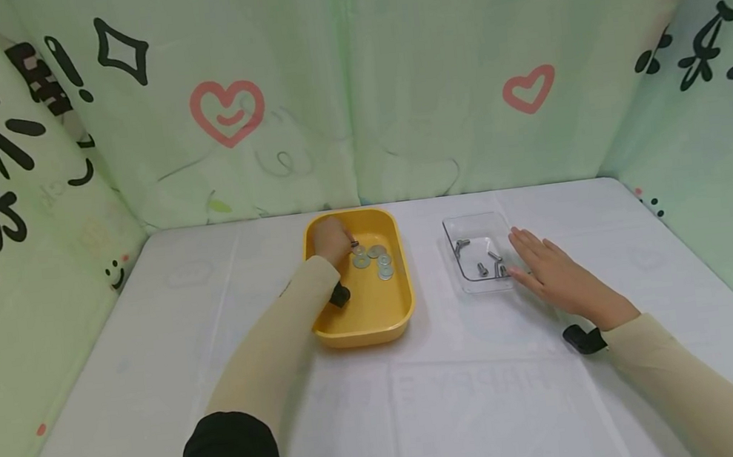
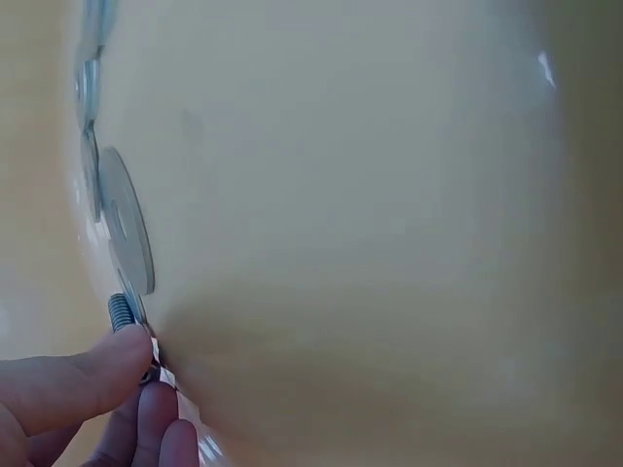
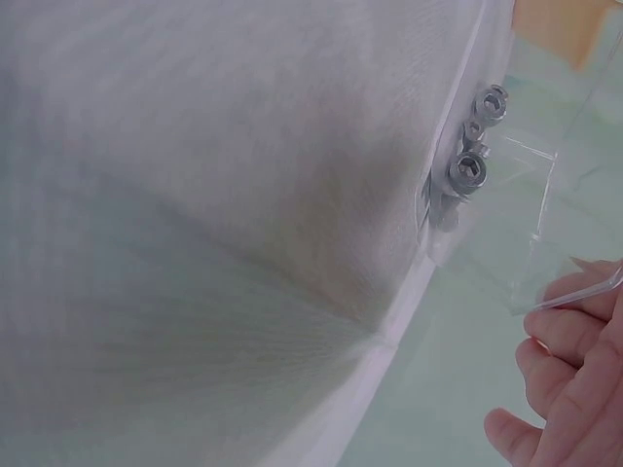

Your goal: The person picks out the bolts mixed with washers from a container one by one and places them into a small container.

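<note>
My left hand [image 1: 330,240] is inside the yellow tray [image 1: 364,331], near its far left corner. Thumb and fingers pinch a small threaded bolt [image 2: 121,311], seen close up in the left wrist view. Flat round washers [image 1: 385,267] lie on the tray floor just right of that hand. To the right stands a clear plastic box [image 1: 477,281] with several socket-head bolts [image 1: 482,269] in it. My right hand [image 1: 562,278], fingers extended, is at the box's right side; in the right wrist view its fingertips are by the rim, contact hard to tell.
A white cloth covers the table [image 1: 478,395]. Green curtains [image 1: 416,67] with drawings close off the back and both sides. The tray and the clear box stand apart, with white cloth between them.
</note>
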### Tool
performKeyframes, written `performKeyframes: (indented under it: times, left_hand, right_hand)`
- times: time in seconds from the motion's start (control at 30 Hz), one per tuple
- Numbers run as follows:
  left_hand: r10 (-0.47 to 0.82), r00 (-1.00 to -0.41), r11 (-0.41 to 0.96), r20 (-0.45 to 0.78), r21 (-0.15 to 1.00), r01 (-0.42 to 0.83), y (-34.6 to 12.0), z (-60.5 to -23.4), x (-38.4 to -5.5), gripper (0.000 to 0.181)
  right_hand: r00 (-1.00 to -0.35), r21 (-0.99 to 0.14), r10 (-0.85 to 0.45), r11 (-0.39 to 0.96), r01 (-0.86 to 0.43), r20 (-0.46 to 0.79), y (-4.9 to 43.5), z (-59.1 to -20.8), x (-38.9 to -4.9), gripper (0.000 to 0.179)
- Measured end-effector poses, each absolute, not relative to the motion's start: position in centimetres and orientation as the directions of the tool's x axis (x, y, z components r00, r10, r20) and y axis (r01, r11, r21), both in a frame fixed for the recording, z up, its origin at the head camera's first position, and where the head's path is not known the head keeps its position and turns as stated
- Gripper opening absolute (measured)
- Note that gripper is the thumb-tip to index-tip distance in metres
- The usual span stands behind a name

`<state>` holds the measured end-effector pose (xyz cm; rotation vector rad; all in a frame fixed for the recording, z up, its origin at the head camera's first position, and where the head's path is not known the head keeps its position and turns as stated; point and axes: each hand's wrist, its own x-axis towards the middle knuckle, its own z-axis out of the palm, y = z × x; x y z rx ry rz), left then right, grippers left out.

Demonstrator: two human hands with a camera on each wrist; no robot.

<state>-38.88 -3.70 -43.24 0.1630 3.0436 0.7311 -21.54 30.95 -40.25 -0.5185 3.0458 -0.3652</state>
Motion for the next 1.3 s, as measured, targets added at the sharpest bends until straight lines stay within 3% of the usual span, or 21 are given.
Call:
performKeyframes:
  times: [0.13,0.23,0.27,0.5,0.6,0.8,1.3]
  left_hand:
    - [0.142,-0.988,0.861,0.059,0.485,0.153,-4.4,-48.3,-43.3,0.014]
    - [0.155,-0.988,0.834,-0.013,0.538,0.124,-4.7,-49.9,-45.4,0.009]
    - [0.163,-0.986,0.810,0.020,0.568,0.146,-4.8,-50.0,-45.4,0.007]
    - [0.106,-0.984,0.698,-0.146,0.716,-0.031,-3.9,-40.2,-37.2,0.019]
    - [0.120,-0.981,0.593,-0.155,0.803,-0.054,-3.6,-38.3,-35.4,0.021]
    - [0.178,-0.974,0.372,-0.144,0.926,-0.069,-3.1,-37.2,-34.8,0.023]
    - [0.295,-0.924,0.233,-0.242,0.956,-0.176,-1.1,-34.1,-34.0,0.031]
  right_hand:
    - [-0.944,-0.235,-0.330,0.917,-0.323,0.009,30.9,-40.3,-21.6,0.070]
    - [-0.944,-0.230,-0.329,0.918,-0.323,0.011,30.9,-40.4,-21.6,0.070]
    - [-0.944,-0.227,-0.331,0.918,-0.325,0.014,30.9,-40.4,-21.6,0.070]
    - [-0.942,-0.228,-0.334,0.916,-0.330,0.020,31.1,-40.4,-21.6,0.070]
    - [-0.943,-0.239,-0.334,0.914,-0.328,0.016,31.0,-40.4,-21.6,0.070]
    - [-0.943,-0.240,-0.333,0.914,-0.326,0.014,31.1,-40.5,-21.6,0.070]
    - [-0.942,-0.237,-0.335,0.914,-0.328,0.013,31.1,-40.4,-21.6,0.070]
